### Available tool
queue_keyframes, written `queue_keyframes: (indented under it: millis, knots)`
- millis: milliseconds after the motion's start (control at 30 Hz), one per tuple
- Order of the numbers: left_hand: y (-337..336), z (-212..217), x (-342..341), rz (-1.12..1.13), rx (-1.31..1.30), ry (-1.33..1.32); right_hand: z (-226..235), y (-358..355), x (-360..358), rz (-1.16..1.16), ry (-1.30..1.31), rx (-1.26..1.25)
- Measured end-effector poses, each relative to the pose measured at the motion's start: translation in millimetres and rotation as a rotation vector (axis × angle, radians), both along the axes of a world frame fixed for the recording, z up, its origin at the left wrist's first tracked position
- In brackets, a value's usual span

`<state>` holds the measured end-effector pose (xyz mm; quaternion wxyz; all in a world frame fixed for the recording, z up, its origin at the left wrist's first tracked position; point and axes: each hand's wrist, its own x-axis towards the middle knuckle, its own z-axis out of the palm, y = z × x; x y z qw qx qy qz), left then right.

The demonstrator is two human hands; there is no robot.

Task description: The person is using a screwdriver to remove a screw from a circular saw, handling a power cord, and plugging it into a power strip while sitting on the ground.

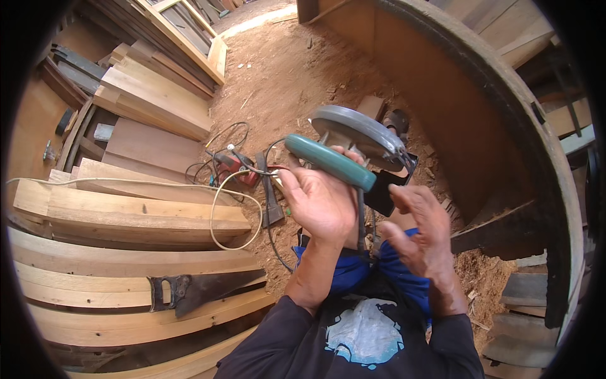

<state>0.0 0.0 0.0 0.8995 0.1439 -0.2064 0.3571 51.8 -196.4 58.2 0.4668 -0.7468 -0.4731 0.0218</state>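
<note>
In the head view, I see the power tool (372,134) in front of the blue shorts (344,271), its green handle (328,162) lying across the left hand (323,205); those fingers pass behind it, thumb apart, and I cannot tell how tightly they grip. The right hand (420,221) has its fingers spread and half-curled near the black plate (382,194). I judge the tool heavy and stiff, best held by the handle, clear of the round guard (353,119)
</note>
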Motion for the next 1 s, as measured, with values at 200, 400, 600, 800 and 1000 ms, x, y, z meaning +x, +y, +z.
queue_keyframes:
  millis: [200,400,600,800,1000]
  knots:
    - [-44.3,25.0,-7.2,0.049,0.001,0.223,22.8,16.8,-2.5,-0.116,-0.187,0.006]
    - [-46.5,11.7,-13.5,-0.089,0.072,0.149,19.3,12.6,4.5,0.001,-0.182,-0.091]
    - [-13.9,2.1,-36.7,-0.068,0.308,0.309,5.6,22.4,13.8,0.079,-0.321,-0.089]
    - [71.7,49.6,-108.6,0.087,1.004,0.981,6.4,33.2,25.2,0.176,-0.402,-0.145]
    - [80.3,97.0,-28.4,0.634,2.329,0.452,14.3,40.7,45.3,0.289,-0.427,-0.111]
